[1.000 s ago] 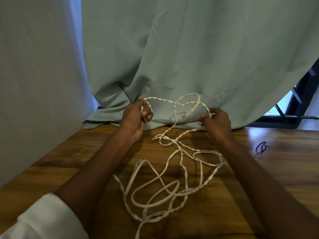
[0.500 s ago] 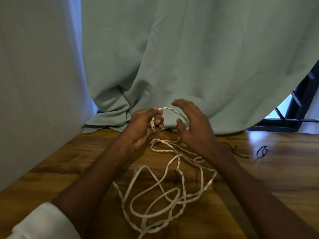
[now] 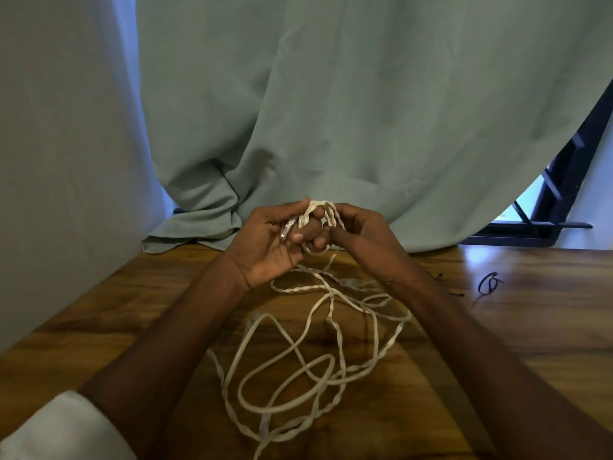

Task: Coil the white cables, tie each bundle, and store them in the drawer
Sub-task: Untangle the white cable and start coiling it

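Left hand [image 3: 265, 247] and right hand [image 3: 356, 232] both grasp one small cable coil [image 3: 320, 215]; loose white cables [image 3: 298, 366] tangled on worktop [image 3: 514, 343], count unclear.

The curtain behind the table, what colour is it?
Pale grey-green, plain with no pattern; the curtain shows in the head view.

My left arm wears a white sleeve [image 3: 63, 426], its cuff pushed up near the elbow, showing at seven o'clock in the view. My right forearm [image 3: 464, 343] is bare. Neither my left hand [image 3: 268, 240] nor my right hand [image 3: 361, 234] carries rings or gloves.
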